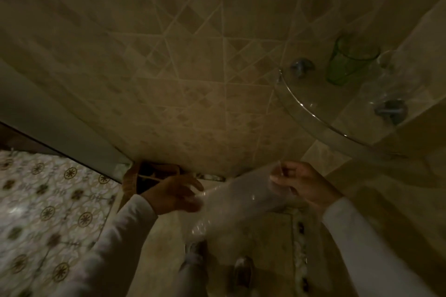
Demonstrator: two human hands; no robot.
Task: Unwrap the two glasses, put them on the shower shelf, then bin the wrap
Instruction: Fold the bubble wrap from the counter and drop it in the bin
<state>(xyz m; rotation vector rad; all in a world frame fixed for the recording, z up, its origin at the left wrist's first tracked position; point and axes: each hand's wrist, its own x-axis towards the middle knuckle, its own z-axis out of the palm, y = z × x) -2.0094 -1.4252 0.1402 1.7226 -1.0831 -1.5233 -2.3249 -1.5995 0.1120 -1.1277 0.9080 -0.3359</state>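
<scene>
Head: wrap [241,202] between left hand [173,196], right hand [306,185].

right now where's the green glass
The green glass stands upper right in the head view, on the corner shelf, just right of a metal bracket.

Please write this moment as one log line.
left hand: holds wrap | right hand: pinches wrap | green glass: upright on shelf | wrap: not binned

The view is dim, yellowish and grainy, soft throughout. Small glints speckle the wrap [241,202] and the shelf [312,115] edge. The left hand [173,196] is motion-blurred. Wide-angle distortion bends the wall tiles [193,55].
</scene>
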